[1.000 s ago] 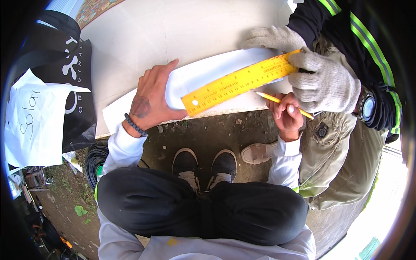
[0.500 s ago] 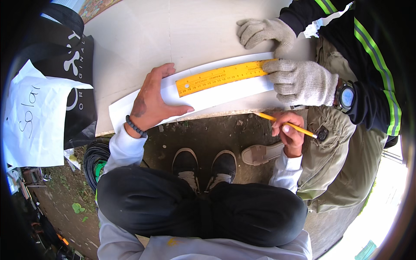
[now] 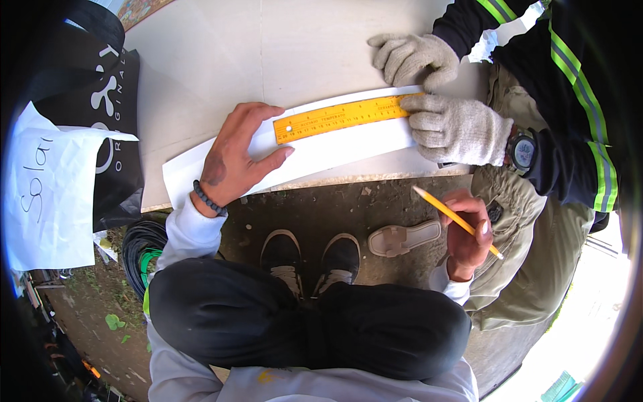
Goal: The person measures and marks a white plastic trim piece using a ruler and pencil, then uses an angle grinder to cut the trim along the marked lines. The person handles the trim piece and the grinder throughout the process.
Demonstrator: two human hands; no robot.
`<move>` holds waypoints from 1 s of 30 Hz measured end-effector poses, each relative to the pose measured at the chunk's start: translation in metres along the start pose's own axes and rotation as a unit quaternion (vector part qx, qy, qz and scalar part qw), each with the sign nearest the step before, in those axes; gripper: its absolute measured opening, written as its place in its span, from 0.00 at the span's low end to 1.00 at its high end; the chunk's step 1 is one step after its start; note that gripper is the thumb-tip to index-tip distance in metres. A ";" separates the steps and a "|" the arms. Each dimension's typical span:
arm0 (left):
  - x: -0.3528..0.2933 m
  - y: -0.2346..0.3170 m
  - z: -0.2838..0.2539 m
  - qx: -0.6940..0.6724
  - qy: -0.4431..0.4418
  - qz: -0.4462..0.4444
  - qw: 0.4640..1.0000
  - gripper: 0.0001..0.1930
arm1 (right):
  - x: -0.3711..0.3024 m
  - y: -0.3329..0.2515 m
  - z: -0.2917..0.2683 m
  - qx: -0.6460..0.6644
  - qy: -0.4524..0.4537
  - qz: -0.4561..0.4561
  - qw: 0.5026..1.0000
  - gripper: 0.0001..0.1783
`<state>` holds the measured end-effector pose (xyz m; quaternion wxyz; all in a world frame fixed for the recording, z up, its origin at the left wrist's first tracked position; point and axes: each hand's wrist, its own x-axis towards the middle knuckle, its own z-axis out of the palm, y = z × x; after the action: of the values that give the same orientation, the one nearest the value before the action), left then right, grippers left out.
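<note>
My left hand (image 3: 238,151) lies on the white paper (image 3: 321,153), thumb and fingers spread around the left end of a yellow ruler (image 3: 341,120). Whether the fingertips press on the ruler, I cannot tell. Off the table's near edge, my right hand (image 3: 467,231) grips a yellow pencil (image 3: 450,211), its tip pointing up and left. A co-worker's gloved hand (image 3: 459,127) holds the ruler's right end. The co-worker's other gloved hand (image 3: 415,59) rests on the table just beyond the paper.
The pale tabletop (image 3: 201,74) ends just in front of my knees. A black bag (image 3: 117,154) with a handwritten white sheet (image 3: 50,194) hangs at the left. Coiled black cable (image 3: 139,251) lies on the ground below it. A sandal (image 3: 405,239) is beside my shoes (image 3: 281,254).
My right hand has drawn back from the table edge, down and right, with the pencil. My left hand's thumb and fingers have come closer to the ruler's left end.
</note>
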<state>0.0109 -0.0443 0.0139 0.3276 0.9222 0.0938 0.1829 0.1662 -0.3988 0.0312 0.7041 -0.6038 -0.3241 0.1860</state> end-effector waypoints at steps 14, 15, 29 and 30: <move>0.013 -0.002 0.009 -0.027 -0.013 -0.039 0.999 0.20 | 0.107 -0.069 0.012 -0.151 0.020 -0.015 0.988 0.13; 0.013 -0.003 0.010 -0.037 -0.013 -0.048 0.998 0.19 | 0.113 -0.069 0.015 -0.154 0.026 -0.009 0.988 0.13; 0.012 -0.004 0.011 -0.058 0.000 -0.027 0.998 0.13 | 0.186 -0.061 0.037 -0.241 -0.037 0.017 0.970 0.11; 0.012 -0.003 0.011 -0.060 0.001 -0.031 0.998 0.13 | 0.191 -0.061 0.038 -0.245 -0.057 0.020 0.968 0.10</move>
<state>0.0262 -0.0448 0.0072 0.3877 0.8974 0.1115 0.1788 0.2702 -0.2580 0.1369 0.5109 -0.7527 -0.3877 0.1488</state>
